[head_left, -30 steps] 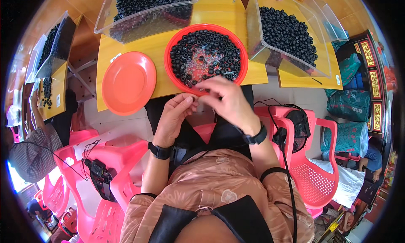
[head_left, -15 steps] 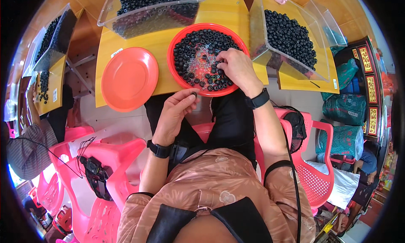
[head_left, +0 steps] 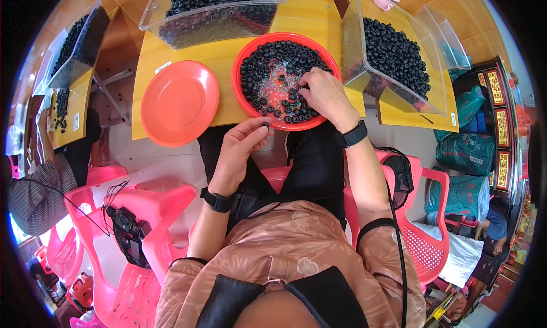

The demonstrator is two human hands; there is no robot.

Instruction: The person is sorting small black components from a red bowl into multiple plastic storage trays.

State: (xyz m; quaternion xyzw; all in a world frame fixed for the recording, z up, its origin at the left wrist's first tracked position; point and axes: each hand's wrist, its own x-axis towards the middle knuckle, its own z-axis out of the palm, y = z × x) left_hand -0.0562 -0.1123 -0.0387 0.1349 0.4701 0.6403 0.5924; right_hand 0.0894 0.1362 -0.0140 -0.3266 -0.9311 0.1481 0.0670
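Observation:
A red round basin (head_left: 236, 83) at the table's near edge holds many small black ring-shaped parts (head_left: 257, 66) and tiny clear bits (head_left: 272, 87) over its middle. My left hand (head_left: 239, 148), just outside the near rim, pinches one black ring-shaped part (head_left: 265, 124) between thumb and forefinger. Over the right side of the basin, my right hand (head_left: 327, 98) reaches in with its fingers pressed together among the black parts. What those fingertips grip, if anything, is hidden.
An orange-red plate (head_left: 180, 103) lies left of the basin on the yellow table (head_left: 307, 17). Clear bins of black parts stand behind (head_left: 222, 21) and to the right (head_left: 373, 80). Pink chairs (head_left: 424, 237) flank me. Another person in a striped top (head_left: 43, 197) sits far left.
The view has shifted slightly, so the table and basin appear a little farther right. Both hands keep nearly the same pose, the left still pinching the black ring-shaped part.

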